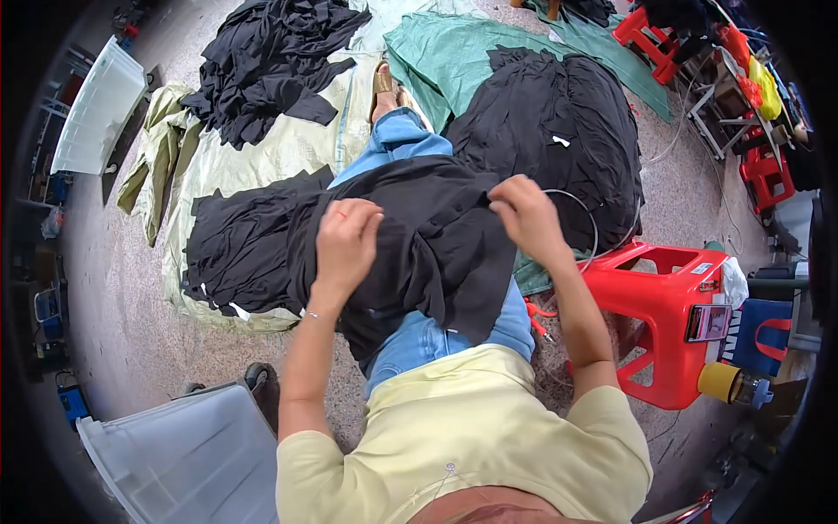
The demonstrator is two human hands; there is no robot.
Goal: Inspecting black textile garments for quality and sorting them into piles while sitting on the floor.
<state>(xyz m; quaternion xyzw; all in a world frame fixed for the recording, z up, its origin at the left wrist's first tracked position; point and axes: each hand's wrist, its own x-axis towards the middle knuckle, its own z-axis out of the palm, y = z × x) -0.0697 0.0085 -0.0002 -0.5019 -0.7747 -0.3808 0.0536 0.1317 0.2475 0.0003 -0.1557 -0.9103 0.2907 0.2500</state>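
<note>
A black garment (419, 205) lies spread across my lap, over blue jeans (419, 349). My right hand (530, 218) pinches its edge on the right, thumb against fingers. On the left, my left hand (346, 240) is closed with curled fingers on the cloth; the exact bit of fabric in it is partly hidden. Beside my left hand, a stack of black garments (240, 236) with small white tags rests on a pale sheet. To the right of my legs, beyond my right hand, is a large bundle of black garments (559, 122).
A red plastic stool (650, 271) stands at my right, with a yellow-and-clear bottle (729, 384) beside it. More black clothes (262, 65) lie at the far left on the pale sheet (288, 148). A translucent bin (188, 454) is near left, another bin (98, 109) farther off.
</note>
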